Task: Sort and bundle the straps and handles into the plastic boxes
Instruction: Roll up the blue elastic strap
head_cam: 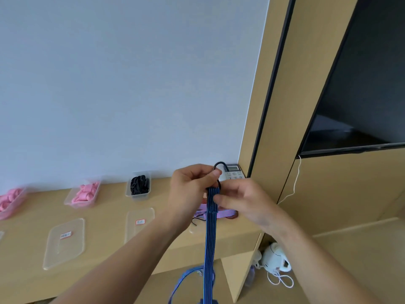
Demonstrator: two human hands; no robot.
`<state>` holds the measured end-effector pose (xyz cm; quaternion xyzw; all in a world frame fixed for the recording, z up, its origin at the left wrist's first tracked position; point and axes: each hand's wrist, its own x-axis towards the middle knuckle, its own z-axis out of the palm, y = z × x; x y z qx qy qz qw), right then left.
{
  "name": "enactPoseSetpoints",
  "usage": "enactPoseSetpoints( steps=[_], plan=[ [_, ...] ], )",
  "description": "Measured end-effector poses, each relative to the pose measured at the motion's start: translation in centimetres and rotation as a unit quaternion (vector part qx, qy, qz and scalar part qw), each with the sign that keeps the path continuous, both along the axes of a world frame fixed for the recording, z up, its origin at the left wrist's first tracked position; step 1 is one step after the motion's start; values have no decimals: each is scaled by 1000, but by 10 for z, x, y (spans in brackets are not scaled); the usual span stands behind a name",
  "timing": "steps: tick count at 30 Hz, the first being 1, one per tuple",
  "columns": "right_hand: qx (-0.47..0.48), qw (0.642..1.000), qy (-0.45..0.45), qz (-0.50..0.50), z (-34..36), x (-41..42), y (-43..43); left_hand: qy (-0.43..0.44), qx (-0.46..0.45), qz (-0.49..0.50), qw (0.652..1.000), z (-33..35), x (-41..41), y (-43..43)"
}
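Note:
A long blue striped strap [210, 244] hangs straight down from both hands above the wooden desk [105, 218]. My left hand [190, 185] pinches the strap's top end, where a black cord loop [220, 166] sticks up above the thumb. My right hand [243, 200] grips the strap just below, from the right side. Three clear plastic boxes stand along the wall: one with black bands [138, 185], two with pink pieces [84, 194] [9, 201]. A pile of purple and pink straps [225, 213] lies on the desk behind the hands.
Clear box lids [64, 242] [138, 222] with small labels lie flat on the desk. A desk phone [233, 172] sits in the back corner by the wall. A white kettle [276, 258] with a cord is on the floor at the right, and a dark screen [361, 84] hangs above.

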<state>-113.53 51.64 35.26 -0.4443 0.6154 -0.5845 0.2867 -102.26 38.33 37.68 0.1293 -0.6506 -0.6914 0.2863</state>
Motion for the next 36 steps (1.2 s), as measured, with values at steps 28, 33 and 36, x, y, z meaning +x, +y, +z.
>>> enactPoseSetpoints(
  steps=[28, 33, 36],
  plan=[
    [-187, 830, 481, -210, 72, -61, 18, 34, 69, -56, 995, 22, -41, 33],
    [-138, 954, 203, -172, 79, -55, 20, 42, 55, -33, 997, 19, -43, 37],
    [-97, 973, 146, -147, 86, -56, 19, 29, 42, -24, 998, 19, -41, 43]
  ],
)
